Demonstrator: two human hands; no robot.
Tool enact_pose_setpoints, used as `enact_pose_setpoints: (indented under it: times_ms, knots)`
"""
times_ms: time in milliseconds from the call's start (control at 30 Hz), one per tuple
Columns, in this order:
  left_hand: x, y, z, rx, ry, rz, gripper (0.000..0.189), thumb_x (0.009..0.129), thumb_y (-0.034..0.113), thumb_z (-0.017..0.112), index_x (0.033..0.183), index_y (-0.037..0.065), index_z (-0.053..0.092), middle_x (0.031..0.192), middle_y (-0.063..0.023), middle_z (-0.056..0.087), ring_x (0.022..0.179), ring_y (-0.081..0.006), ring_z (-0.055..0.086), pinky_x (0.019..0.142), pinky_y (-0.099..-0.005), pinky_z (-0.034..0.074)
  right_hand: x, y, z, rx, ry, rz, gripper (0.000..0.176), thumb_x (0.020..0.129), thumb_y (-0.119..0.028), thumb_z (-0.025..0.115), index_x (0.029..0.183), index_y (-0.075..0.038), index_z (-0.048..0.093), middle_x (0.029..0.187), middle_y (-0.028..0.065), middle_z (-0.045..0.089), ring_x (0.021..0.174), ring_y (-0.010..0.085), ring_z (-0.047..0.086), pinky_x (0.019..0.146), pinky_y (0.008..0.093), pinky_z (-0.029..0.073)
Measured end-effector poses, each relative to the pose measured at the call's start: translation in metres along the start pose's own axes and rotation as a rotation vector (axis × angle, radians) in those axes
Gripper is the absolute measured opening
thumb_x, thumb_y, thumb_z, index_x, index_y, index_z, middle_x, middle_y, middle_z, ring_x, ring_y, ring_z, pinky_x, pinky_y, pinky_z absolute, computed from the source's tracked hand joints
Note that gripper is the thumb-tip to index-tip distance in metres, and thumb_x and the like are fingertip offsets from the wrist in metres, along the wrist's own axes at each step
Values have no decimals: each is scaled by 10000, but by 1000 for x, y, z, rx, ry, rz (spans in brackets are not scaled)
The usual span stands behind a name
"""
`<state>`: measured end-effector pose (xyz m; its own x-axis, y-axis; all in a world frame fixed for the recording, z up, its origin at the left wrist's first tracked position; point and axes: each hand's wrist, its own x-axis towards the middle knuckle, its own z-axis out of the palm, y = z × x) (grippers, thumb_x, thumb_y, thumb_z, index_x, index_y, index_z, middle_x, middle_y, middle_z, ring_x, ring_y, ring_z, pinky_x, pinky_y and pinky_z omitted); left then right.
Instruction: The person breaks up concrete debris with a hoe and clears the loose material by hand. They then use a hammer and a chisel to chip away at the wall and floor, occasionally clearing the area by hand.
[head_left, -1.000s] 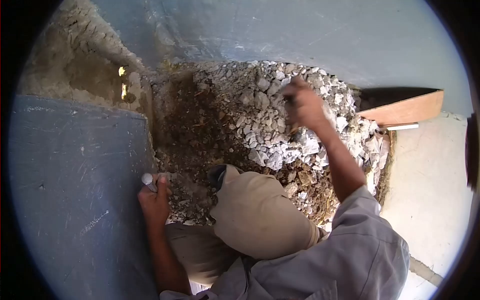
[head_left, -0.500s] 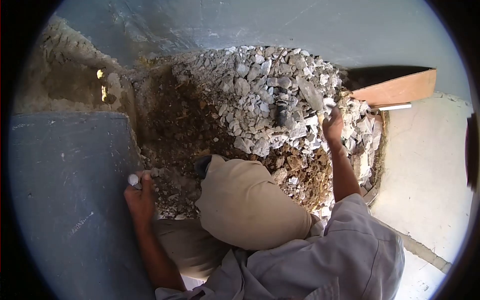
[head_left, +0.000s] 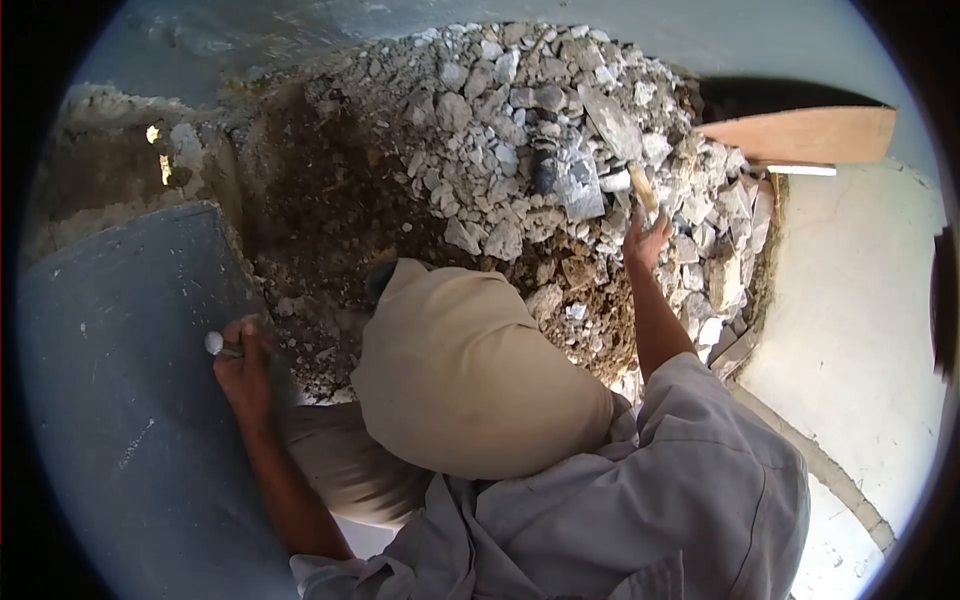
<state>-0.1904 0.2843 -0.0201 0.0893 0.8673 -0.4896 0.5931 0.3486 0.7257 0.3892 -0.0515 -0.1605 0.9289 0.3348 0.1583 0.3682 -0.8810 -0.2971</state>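
Observation:
My left hand point(head_left: 241, 372) is closed around a chisel point(head_left: 214, 343), whose pale, rounded end sticks out on the left. The chisel's other end is hidden behind my fingers. This hand is over the edge of a blue-grey slab point(head_left: 120, 420), beside dug-out dark soil point(head_left: 320, 210). My right hand point(head_left: 648, 240) grips a light wooden handle point(head_left: 641, 188) that points away from me over broken stones point(head_left: 480, 150). I cannot make out the head at the handle's far end among the rubble.
A reddish-brown board point(head_left: 805, 135) leans at the far right beside a pale floor slab point(head_left: 850, 320). My bent knee point(head_left: 470, 370) is between my arms. A blue-grey surface point(head_left: 480, 15) borders the rubble at the top. A broken concrete edge point(head_left: 110, 190) lies at upper left.
My view has tilted, so the scene sits higher and slightly left. My right hand has come nearer to me over the rubble, and the wooden handle shows clearly. The left hand keeps the chisel.

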Motion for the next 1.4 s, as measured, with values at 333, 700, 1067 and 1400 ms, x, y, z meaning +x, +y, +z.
enact_pose_setpoints:
  times_ms: [333,700,1067,1400]
  knots:
    - [1,-8,3,62,28,114,249,1050,207,565,1105,-5,684,815,-15,619,767,-107,559,718,-273,462,-3,-16,61,59,-298,22,1067,961,-649,524,1569,82,41,1601,402,60,1512,521,67,1236,485,169]
    - [5,-19,4,25,28,50,248,1045,224,574,1092,12,694,788,3,597,740,-84,525,690,-263,433,63,-8,52,9,-104,-103,692,954,-494,621,1421,-3,481,1337,251,533,1267,463,469,1098,482,384]
    - [-2,-10,7,27,35,39,268,1050,229,558,1092,1,693,773,-10,596,743,-92,540,691,-259,443,55,-57,36,247,27,110,492,1017,-459,512,1111,17,593,969,310,660,901,504,612,818,522,465]
    - [1,-4,3,-9,35,73,267,1047,228,559,1078,-3,688,773,-12,598,744,-93,535,696,-272,442,125,-23,-7,-3,415,-188,408,963,-382,623,1083,4,678,927,192,698,977,419,615,974,476,439]
